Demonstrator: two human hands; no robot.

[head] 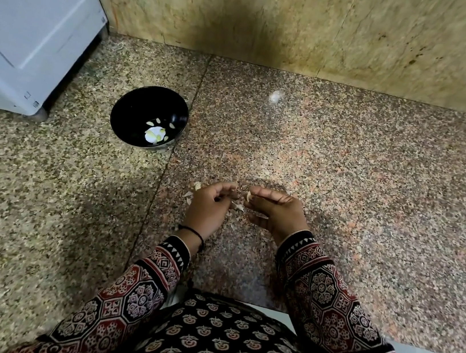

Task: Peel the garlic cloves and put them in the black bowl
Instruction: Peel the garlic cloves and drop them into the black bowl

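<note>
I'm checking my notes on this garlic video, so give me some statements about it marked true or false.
The black bowl sits to the left of the left hand. True.
The bowl is empty. False: pale garlic pieces lie in it.
The left hand reaches into the bowl. False: it is over the counter, close to the right hand, which pinches a garlic clove.
Both sleeves are patterned. True.

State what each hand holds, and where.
Right hand pinches a pale garlic clove by one end with its fingertips; the left hand has curled fingers that hide any hold.
</note>
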